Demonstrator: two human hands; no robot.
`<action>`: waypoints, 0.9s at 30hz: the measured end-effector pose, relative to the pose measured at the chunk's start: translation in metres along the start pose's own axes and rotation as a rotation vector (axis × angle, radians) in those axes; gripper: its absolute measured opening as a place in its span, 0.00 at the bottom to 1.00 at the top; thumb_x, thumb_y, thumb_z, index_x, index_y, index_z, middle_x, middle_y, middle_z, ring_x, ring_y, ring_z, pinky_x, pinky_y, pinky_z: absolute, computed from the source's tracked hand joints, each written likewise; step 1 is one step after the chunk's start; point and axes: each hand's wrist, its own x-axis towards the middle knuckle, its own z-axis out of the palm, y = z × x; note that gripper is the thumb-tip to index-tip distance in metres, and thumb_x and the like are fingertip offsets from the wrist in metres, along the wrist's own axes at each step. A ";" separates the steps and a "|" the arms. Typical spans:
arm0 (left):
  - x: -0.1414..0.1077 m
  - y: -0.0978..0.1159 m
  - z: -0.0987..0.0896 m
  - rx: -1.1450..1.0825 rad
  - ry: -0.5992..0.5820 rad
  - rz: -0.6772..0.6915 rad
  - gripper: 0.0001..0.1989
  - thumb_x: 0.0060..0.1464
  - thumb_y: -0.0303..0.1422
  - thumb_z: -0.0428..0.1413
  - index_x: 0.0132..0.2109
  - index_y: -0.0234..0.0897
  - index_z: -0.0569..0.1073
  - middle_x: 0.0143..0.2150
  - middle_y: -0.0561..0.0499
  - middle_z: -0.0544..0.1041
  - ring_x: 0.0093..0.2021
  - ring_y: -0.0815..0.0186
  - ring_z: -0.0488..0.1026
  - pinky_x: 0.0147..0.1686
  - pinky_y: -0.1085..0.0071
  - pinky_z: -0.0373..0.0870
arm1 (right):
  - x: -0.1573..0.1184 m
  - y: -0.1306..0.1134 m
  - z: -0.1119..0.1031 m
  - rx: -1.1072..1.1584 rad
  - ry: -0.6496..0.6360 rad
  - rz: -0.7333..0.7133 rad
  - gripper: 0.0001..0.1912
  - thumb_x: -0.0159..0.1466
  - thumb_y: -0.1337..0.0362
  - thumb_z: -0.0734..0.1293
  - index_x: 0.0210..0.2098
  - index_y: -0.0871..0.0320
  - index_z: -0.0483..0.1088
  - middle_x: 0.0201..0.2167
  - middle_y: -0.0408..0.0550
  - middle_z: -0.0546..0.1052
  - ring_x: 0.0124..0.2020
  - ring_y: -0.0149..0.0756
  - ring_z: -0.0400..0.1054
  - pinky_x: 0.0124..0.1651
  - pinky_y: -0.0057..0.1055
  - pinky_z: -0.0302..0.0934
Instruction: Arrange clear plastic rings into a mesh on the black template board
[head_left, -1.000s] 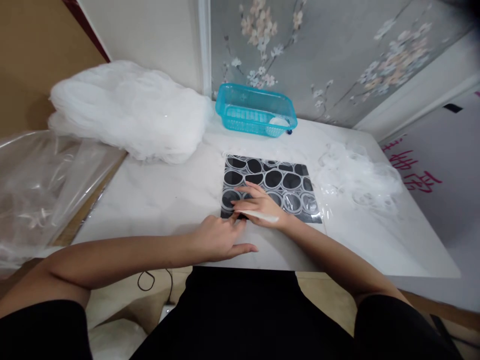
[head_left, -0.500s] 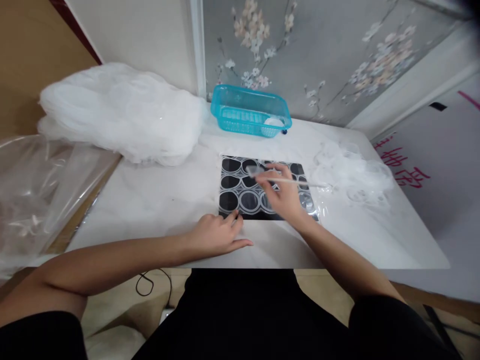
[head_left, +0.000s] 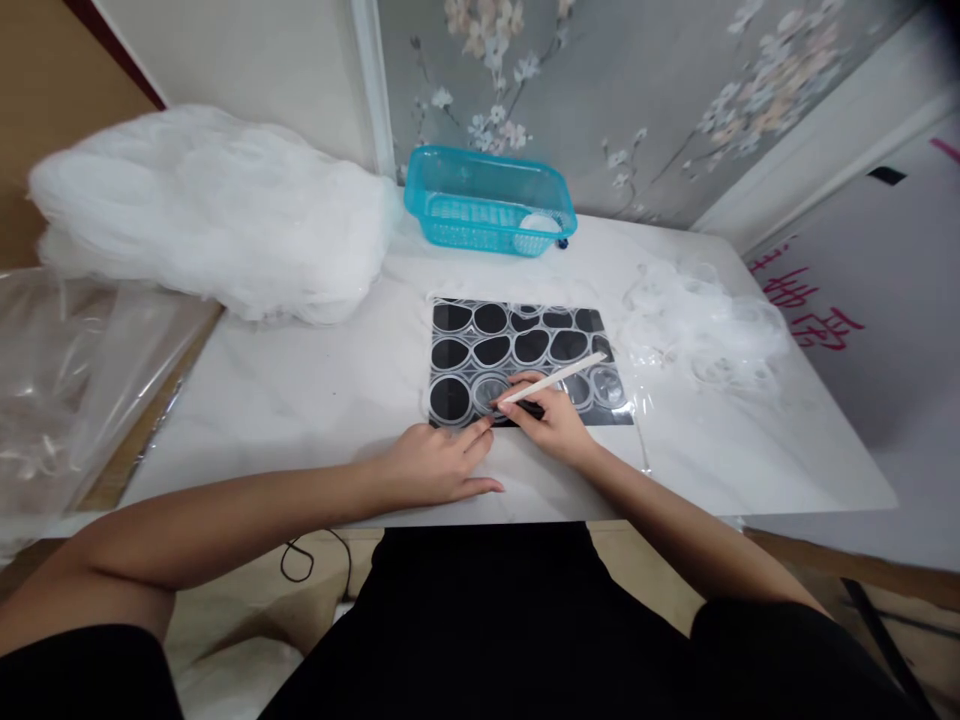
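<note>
My right hand (head_left: 551,420) grips a thin white stick (head_left: 559,378) like a pen, its lower end close to the front edge of a dark sheet (head_left: 531,425). Grey-white rings and rounded outlines cover this sheet, which lies flat on the table. Several circles in its front row look paler, as if clear film lies over them. My left hand (head_left: 442,462) rests palm down with fingers stretched out, index fingertip on the sheet's front edge beside the stick's lower end. What exactly the stick's tip touches is too small to tell.
A blue plastic basket (head_left: 487,165) with a small white round container (head_left: 536,232) stands behind the sheet. A large white bundle (head_left: 217,215) fills the back left. Loose clear ring-shaped scraps (head_left: 705,325) lie right. Clear plastic sheeting (head_left: 90,390) hangs at the left edge.
My right hand has come down towards the front edge, close to my left fingertips. The clear piece at its fingertips no longer shows there. The stick now slants up to the right.
</note>
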 end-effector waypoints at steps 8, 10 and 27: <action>0.002 -0.001 0.003 -0.076 0.012 -0.027 0.36 0.60 0.56 0.35 0.60 0.33 0.65 0.60 0.34 0.66 0.39 0.57 0.77 0.29 0.67 0.70 | 0.000 0.000 -0.001 -0.058 -0.006 -0.052 0.08 0.63 0.63 0.64 0.37 0.54 0.75 0.37 0.47 0.80 0.52 0.44 0.67 0.53 0.44 0.64; 0.002 -0.001 0.003 -0.123 0.013 -0.039 0.35 0.61 0.56 0.36 0.59 0.35 0.66 0.61 0.37 0.66 0.44 0.56 0.76 0.31 0.67 0.71 | -0.003 -0.001 -0.001 -0.139 -0.008 -0.113 0.08 0.64 0.64 0.64 0.37 0.54 0.75 0.38 0.46 0.80 0.54 0.44 0.66 0.55 0.46 0.62; 0.010 -0.014 -0.010 -0.332 -0.086 -0.139 0.30 0.58 0.57 0.43 0.56 0.41 0.69 0.61 0.51 0.67 0.51 0.60 0.74 0.42 0.68 0.71 | 0.065 -0.002 -0.062 -0.539 0.563 -0.040 0.13 0.67 0.63 0.57 0.40 0.52 0.73 0.40 0.44 0.78 0.52 0.43 0.65 0.65 0.53 0.44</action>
